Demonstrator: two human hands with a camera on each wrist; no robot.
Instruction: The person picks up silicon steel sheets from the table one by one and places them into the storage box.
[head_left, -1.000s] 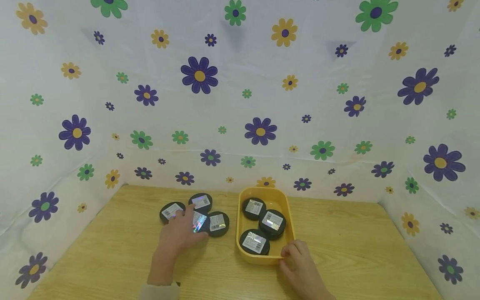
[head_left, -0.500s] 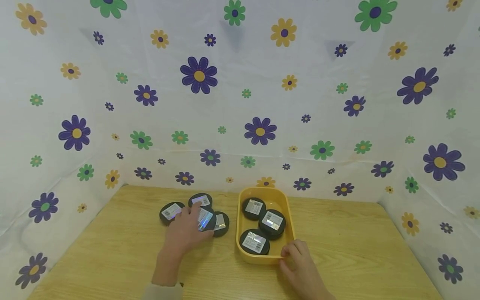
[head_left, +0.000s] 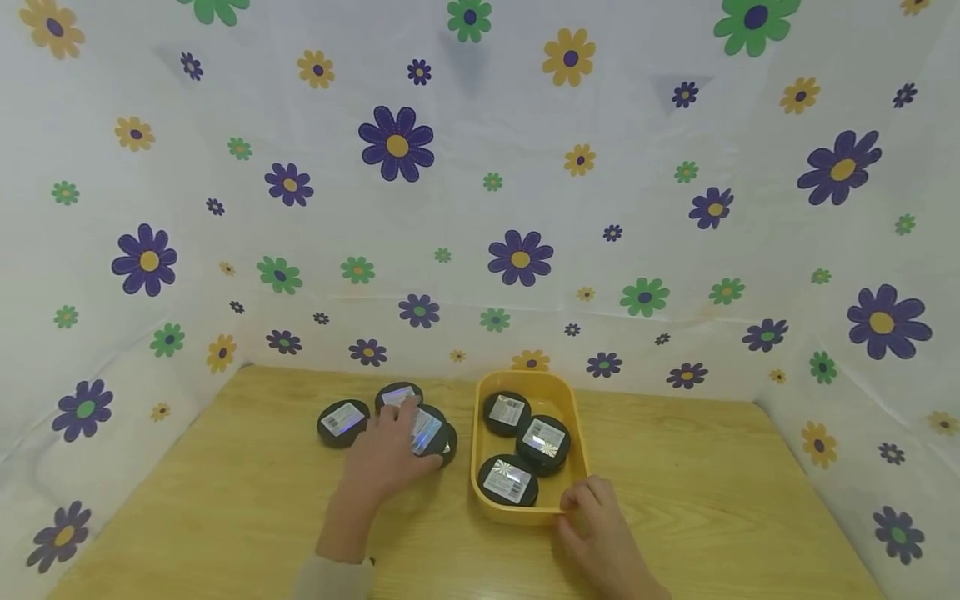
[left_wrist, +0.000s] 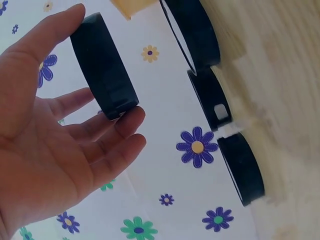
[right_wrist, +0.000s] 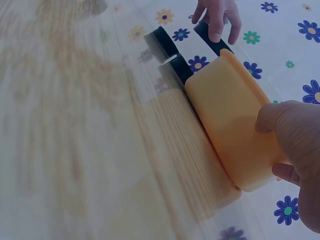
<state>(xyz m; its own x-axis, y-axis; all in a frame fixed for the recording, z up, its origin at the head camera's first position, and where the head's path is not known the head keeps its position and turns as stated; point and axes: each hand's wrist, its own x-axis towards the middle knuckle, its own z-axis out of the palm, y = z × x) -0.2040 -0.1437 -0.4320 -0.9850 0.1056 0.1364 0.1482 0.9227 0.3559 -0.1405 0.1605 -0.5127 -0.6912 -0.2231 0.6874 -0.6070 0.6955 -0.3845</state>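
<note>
I have the left hand [head_left: 390,457] partly closed: thumb on one side, fingertips on the other, with one round black case [head_left: 429,432] between them, its label facing up. In the head view this case covers part of the right case [head_left: 450,446] on the table [head_left: 697,500]; the left wrist view shows it raised and nearly level. The left case [head_left: 342,422] and the back case [head_left: 397,398] lie close by.

My worry is the grip. Only the edge is held, and the side looks smooth, so a loose thumb could let the case slip and fall on its neighbours. If it goes sideways too low, it could push the right case against the yellow tray [head_left: 517,516].

The right hand [head_left: 606,533] is bent and pinches the tray's near right corner. A hard pull there could turn the tray and slide the three labelled cases [head_left: 543,442] I can see inside.
</note>
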